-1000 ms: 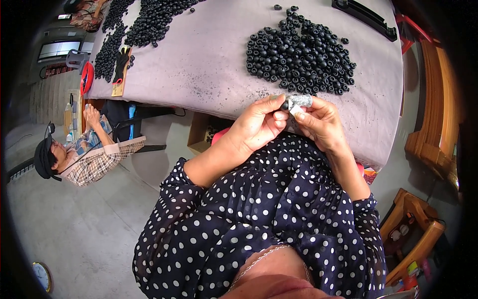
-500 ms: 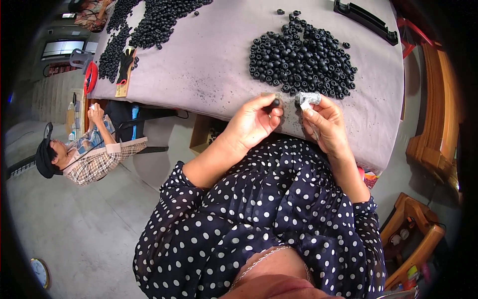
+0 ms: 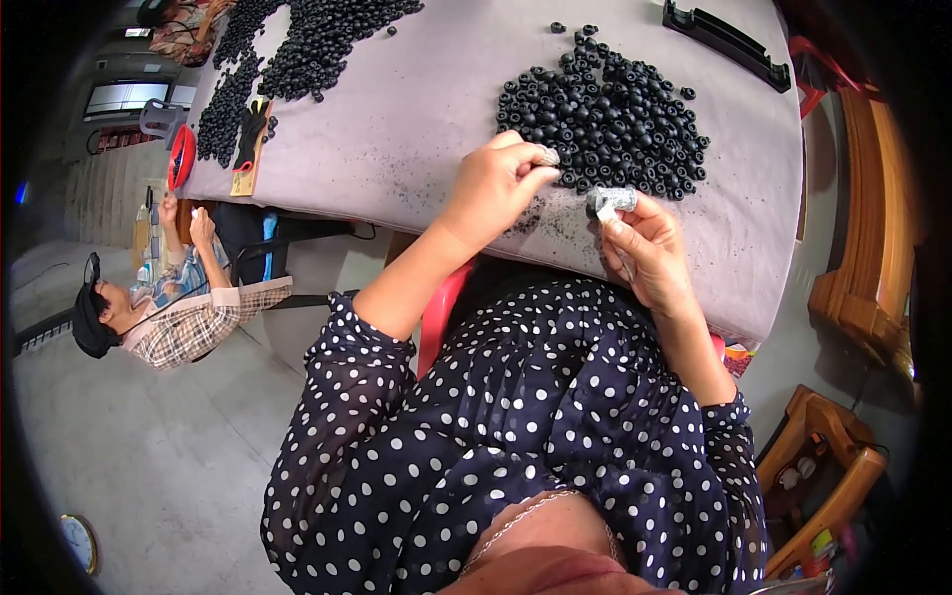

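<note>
The left hand [image 3: 496,188] sits (curled) beside black beads [image 3: 625,124].

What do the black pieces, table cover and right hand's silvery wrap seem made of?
Black pieces: probably plastic or rubber, satin, with soft highlights. Table cover: likely fabric, matte, draping over the edge. Silvery wrap: perhaps tape or foil, wrinkled, slightly shiny; unclear which.

I watch through one wide fisheye lens, the left of a head-worn pair; it looks steeply down from just above the navy blouse with white polka dots [image 3: 535,407], which fills the near foreground; farther out, above mid-frame, sit the bare left hand [image 3: 499,186] and bare right hand [image 3: 653,248]; beyond them stretches the pale grey cloth-covered table [image 3: 426,99]; straight edges bow toward the rim.
</note>
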### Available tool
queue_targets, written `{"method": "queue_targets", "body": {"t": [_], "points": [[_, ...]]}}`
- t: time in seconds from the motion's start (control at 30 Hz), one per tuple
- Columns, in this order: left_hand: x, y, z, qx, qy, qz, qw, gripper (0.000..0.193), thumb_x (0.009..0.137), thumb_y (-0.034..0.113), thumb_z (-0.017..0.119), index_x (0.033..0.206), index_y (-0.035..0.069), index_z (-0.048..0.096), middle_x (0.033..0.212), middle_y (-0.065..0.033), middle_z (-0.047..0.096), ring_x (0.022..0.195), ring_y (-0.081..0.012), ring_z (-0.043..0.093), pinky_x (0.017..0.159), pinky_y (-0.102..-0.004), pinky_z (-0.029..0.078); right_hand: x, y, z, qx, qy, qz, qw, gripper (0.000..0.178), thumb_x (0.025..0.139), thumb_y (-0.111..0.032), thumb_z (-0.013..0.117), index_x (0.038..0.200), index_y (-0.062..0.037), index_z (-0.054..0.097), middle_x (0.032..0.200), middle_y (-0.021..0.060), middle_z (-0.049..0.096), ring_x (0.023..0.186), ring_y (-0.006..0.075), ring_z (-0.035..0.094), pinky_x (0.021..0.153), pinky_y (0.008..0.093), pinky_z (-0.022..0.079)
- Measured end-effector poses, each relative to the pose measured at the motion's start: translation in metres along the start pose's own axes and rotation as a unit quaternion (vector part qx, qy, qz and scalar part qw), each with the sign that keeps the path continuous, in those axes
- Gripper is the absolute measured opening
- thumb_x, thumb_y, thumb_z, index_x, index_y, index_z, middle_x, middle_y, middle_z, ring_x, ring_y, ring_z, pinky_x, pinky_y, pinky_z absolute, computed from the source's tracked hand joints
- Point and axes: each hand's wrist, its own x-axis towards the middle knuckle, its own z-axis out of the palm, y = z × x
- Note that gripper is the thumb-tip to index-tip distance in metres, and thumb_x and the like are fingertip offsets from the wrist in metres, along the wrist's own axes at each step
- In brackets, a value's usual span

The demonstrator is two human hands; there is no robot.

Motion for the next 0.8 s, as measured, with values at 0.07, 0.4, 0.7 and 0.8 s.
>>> {"method": "queue_targets", "body": {"t": [0.07, 0.4, 0.7, 0.8], "points": [[0.002, 0.002, 0.003, 0.132, -0.022, 0.07, 0.989, 0.021, 0.072, 0.012, 0.07, 0.091, 0.004, 0.065, 0.07, -0.0046, 0.053, 0.059, -0.0149, 0.052, 0.055, -0.0278, 0.043, 0.0, -0.001, -0.001, -0.001, 0.007, 0.004, 1.0, 0.018, 0.084, -0.01, 0.06, 0.099, -0.0006, 0.057, 0.071, 0.0007, 0.056, 0.047, 0.0035, 0.042, 0.039, 0.0156, 0.029], [-0.005, 0.005, -0.005, 0.183, -0.003, 0.084, 0.979, 0.013, 0.077, 0.018, 0.063, 0.084, 0.007, 0.063, 0.075, -0.0077, 0.055, 0.064, -0.0278, 0.058, 0.056, -0.036, 0.047, 0.0, 0.001, -0.002, -0.007, -0.013, 0.004, 1.0, 0.018, 0.085, -0.01, 0.058, 0.1, -0.0006, 0.057, 0.074, 0.002, 0.057, 0.048, 0.0042, 0.043, 0.039, 0.016, 0.029], [-0.001, 0.002, -0.006, 0.198, -0.04, 0.066, 0.977, 0.014, 0.074, 0.017, 0.067, 0.08, 0.006, 0.061, 0.073, -0.0075, 0.054, 0.062, -0.0246, 0.055, 0.056, -0.0343, 0.045, 0.0, 0.001, -0.001, -0.008, 0.001, 0.01, 1.0, 0.019, 0.085, -0.009, 0.059, 0.101, -0.0008, 0.057, 0.074, 0.0009, 0.057, 0.047, 0.003, 0.042, 0.038, 0.0159, 0.028], [-0.007, -0.005, -0.007, 0.182, -0.018, 0.064, 0.981, 0.015, 0.073, 0.015, 0.069, 0.08, 0.004, 0.061, 0.069, -0.0073, 0.053, 0.057, -0.0211, 0.053, 0.053, -0.0309, 0.043, 0.0, 0.0, 0.0, -0.012, -0.007, 0.008, 1.0, 0.019, 0.085, -0.01, 0.059, 0.101, -0.0007, 0.057, 0.074, 0.0019, 0.057, 0.048, 0.004, 0.043, 0.039, 0.016, 0.028]]}}
